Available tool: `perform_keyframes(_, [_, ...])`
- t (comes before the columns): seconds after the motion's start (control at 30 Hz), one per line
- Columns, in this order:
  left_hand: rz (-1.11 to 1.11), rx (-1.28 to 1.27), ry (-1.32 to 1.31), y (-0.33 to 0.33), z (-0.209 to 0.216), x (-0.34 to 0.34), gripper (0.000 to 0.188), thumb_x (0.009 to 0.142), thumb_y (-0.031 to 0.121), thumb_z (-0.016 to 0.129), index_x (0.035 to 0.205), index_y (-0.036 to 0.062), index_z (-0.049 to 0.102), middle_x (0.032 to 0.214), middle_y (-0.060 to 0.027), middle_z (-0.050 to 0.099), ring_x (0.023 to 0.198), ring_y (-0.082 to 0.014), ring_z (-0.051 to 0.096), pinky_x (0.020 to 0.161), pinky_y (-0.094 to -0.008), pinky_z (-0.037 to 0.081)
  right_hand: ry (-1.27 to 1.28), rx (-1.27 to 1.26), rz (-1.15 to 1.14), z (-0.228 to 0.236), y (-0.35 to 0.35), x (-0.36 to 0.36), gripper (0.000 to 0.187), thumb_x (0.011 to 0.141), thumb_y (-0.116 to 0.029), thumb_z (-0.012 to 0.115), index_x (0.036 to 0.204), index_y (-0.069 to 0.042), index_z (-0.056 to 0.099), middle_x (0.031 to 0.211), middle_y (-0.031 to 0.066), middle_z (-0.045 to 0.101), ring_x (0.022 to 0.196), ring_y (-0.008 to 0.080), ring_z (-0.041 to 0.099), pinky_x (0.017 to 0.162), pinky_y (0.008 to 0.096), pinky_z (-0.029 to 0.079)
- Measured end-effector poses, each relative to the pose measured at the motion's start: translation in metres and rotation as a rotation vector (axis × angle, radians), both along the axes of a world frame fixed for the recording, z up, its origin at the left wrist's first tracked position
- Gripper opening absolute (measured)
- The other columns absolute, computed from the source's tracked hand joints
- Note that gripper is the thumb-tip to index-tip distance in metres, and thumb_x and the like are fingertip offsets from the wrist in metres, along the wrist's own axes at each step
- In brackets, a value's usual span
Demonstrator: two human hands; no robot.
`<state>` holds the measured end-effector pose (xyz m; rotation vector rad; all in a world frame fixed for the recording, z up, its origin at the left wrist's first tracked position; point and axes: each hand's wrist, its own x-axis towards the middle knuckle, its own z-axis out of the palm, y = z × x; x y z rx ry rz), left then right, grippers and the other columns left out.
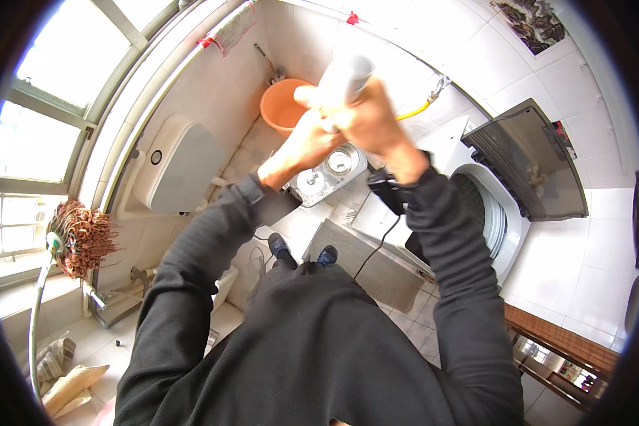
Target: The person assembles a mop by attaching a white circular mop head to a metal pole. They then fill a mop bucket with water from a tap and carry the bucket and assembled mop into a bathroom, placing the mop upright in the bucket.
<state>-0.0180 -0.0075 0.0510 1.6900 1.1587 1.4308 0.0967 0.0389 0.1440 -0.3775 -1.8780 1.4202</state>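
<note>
Both my hands are raised in front of me around a white and grey cylinder [344, 74], smeared by motion, so its exact kind cannot be told. My right hand [373, 117] wraps round its side. Close against it, my left hand [309, 142] is closed at the cylinder's lower end, with the thumb side toward the right hand. Below the hands is a silver unit with two round parts [326, 176], partly hidden by my left wrist. Just behind my left hand stands an orange bucket [280, 106].
On the right is a white washing machine [515, 245] with its dark lid [539, 163] raised. A mop with brown strands [85, 241] stands at the left by the window. A white box [181, 167] is fixed to the left wall. A grey mat [369, 263] lies by my feet.
</note>
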Motion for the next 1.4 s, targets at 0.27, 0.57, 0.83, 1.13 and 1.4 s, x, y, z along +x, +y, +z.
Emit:
perform_keyframes(0.27, [-0.092, -0.124, 0.05, -0.002, 0.057, 0.004, 0.023, 0.087, 0.02, 0.065, 0.097, 0.0002, 0.06, 0.089, -0.0144, 0.063, 0.086, -0.0247, 0.06, 0.081, -0.0368, 0.048, 0.11, -0.017, -0.128, 0.043, -0.016, 0.0, 0.019, 0.09, -0.001, 0.056, 0.072, -0.001, 0.059, 0.06, 0.0026, 0.056, 0.055, 0.0082, 0.054, 0.058, 0.0261, 0.05])
perform_keyframes(0.57, [0.051, -0.218, 0.029, 0.012, -0.102, 0.002, 0.031, 0.086, 0.012, 0.067, 0.113, 0.0005, 0.058, 0.11, -0.0166, 0.061, 0.105, -0.0278, 0.059, 0.09, -0.0388, 0.048, 0.056, -0.134, -0.236, -0.112, 0.008, -0.013, 0.019, 0.08, -0.011, 0.073, 0.075, 0.001, 0.058, 0.066, 0.0057, 0.06, 0.062, 0.0121, 0.055, 0.06, 0.0295, 0.048])
perform_keyframes(0.83, [0.062, -0.303, 0.081, 0.01, -0.17, -0.004, 0.036, 0.084, 0.013, 0.069, 0.115, 0.0018, 0.054, 0.112, -0.0173, 0.058, 0.106, -0.0283, 0.055, 0.092, -0.0399, 0.045, -0.251, -0.136, -0.184, -0.157, 0.002, -0.01, 0.018, 0.084, -0.015, 0.071, 0.092, 0.0, 0.066, 0.082, 0.0079, 0.068, 0.079, 0.0146, 0.063, 0.073, 0.03, 0.051])
perform_keyframes(1.13, [0.024, -0.045, -0.007, -0.007, 0.023, 0.004, 0.025, 0.089, 0.019, 0.066, 0.103, -0.0004, 0.06, 0.092, -0.0134, 0.066, 0.087, -0.0245, 0.064, 0.08, -0.0357, 0.051, 0.029, 0.08, -0.084, 0.021, -0.005, 0.003, 0.028, 0.082, -0.015, 0.075, 0.061, -0.002, 0.061, 0.052, 0.0014, 0.057, 0.048, 0.0075, 0.055, 0.045, 0.0265, 0.041])
perform_keyframes(1.4, [0.136, -0.004, 0.093, -0.003, 0.03, 0.012, 0.028, 0.087, 0.017, 0.063, 0.108, 0.0003, 0.058, 0.102, -0.0171, 0.062, 0.094, -0.0314, 0.061, 0.086, -0.0397, 0.048, 0.119, -0.052, -0.151, 0.01, -0.013, -0.006, 0.008, 0.085, -0.002, 0.059, 0.078, 0.002, 0.062, 0.067, 0.0057, 0.061, 0.059, 0.0099, 0.058, 0.054, 0.0243, 0.045])
